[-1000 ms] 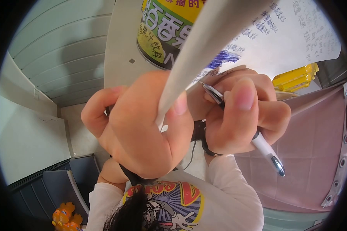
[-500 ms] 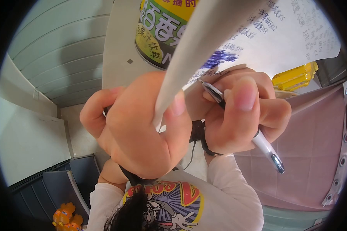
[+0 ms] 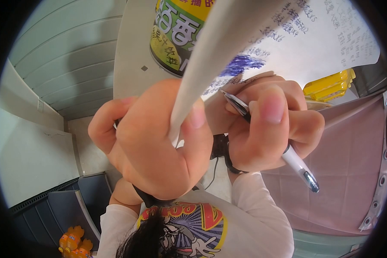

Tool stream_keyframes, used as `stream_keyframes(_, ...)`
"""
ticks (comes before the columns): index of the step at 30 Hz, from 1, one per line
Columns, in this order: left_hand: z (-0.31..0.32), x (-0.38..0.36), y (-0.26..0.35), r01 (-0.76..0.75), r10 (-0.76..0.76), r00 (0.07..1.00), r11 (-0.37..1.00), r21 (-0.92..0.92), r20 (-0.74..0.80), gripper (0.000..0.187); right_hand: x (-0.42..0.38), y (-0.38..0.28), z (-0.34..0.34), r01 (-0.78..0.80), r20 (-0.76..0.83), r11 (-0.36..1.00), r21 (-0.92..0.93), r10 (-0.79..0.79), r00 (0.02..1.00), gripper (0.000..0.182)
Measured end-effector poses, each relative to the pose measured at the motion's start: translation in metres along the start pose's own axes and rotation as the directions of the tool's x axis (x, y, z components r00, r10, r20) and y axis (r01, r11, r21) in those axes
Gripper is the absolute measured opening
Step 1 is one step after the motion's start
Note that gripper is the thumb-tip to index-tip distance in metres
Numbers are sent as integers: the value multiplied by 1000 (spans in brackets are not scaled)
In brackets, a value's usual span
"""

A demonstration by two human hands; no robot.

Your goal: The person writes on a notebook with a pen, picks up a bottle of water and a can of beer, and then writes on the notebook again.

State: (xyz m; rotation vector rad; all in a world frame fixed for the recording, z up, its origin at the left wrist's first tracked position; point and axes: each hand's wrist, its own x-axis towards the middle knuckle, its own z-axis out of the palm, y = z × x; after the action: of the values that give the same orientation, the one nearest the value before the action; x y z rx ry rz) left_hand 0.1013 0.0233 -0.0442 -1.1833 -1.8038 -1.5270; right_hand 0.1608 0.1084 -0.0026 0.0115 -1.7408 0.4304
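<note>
My left hand (image 3: pixel 155 142) pinches the lower edge of a sheet of paper (image 3: pixel 318 47) between thumb and fingers. The sheet is curled, and its near side rises as a blurred fold in front of the rest. Handwritten lines and a patch of blue scribble cover part of it. In my right hand (image 3: pixel 271 124) is a white pen (image 3: pixel 300 165) with a dark grip and silver tip. That tip points left and rests at or very near the writing below the scribble. The right hand's fingers partly hide the paper's lower edge.
A green and yellow drink container (image 3: pixel 174 38) stands on the pale table (image 3: pixel 131 81) behind my left hand. Yellow bottles (image 3: pixel 331 86) are at the right, above a pink curtain (image 3: pixel 335 163) with metal eyelets. Orange bottles (image 3: pixel 75 243) stand low on the left.
The pen tip has shifted very slightly left, and the paper's fold with my left hand has moved a little left too. Both hands keep their hold.
</note>
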Motion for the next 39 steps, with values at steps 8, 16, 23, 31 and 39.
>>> stream_keyframes(8,-1,3,2,8,-8,1000,1000,22,-2,30,0,-3,-3,-30,29,999,-31,31,999,22)
stream_keyframes(16,-6,7,0,33,-27,994,997,-63,102,28,0,-4,1,-67,-28,998,-1,67,997,23)
stream_keyframes(23,4,0,-1,28,-31,999,997,-73,-41,31,-2,-3,1,-58,-25,998,19,59,998,26)
stream_keyframes(31,1,1,0,49,-48,999,995,-89,19,30,-1,-1,1,-23,-24,999,41,24,999,25)
stream_keyframes(39,-2,9,1,27,-26,1000,994,-110,15,23,0,0,-2,1,14,997,-76,0,1000,22)
